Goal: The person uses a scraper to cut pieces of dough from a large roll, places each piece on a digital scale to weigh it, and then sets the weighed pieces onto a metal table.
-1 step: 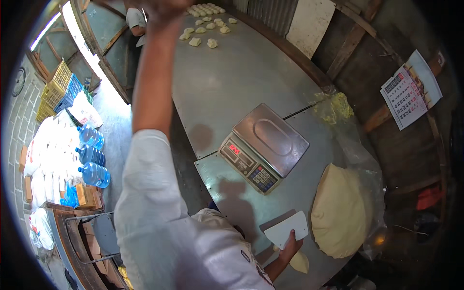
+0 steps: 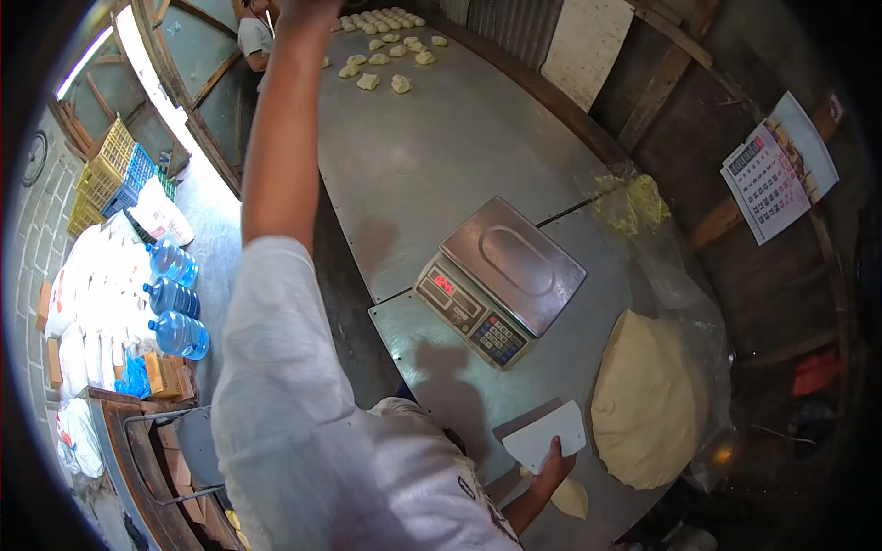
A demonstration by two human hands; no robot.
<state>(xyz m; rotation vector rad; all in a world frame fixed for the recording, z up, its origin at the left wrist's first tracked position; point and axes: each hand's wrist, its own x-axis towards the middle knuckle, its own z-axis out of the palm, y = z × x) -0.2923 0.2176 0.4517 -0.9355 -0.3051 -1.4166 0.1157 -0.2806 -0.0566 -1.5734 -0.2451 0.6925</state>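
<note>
My right hand (image 2: 553,470) grips a flat white dough scraper (image 2: 544,437) over the metal table (image 2: 395,174), thumb on its face. Beneath and beside that hand lies a small piece of dough (image 2: 571,499). Just to the right rests a large pale mound of dough (image 2: 643,404), partly on clear plastic sheeting. My left arm stretches far forward, and the left hand (image 2: 308,7) is cut off by the top edge, its fingers hidden. A digital scale (image 2: 501,280) with a bare steel pan stands mid-table. Several dough pieces (image 2: 401,84) lie at the far end.
Beside the scale at the right is a yellowish plastic bag (image 2: 634,204). A calendar (image 2: 781,174) hangs on the right wall. Blue water jugs (image 2: 179,333), white sacks (image 2: 87,303) and stacked crates (image 2: 110,170) stand on the left. Another person (image 2: 254,39) is at the far left.
My left arm has shifted slightly left, and its hand has gone further out past the top edge. The right hand and scraper stay put.
</note>
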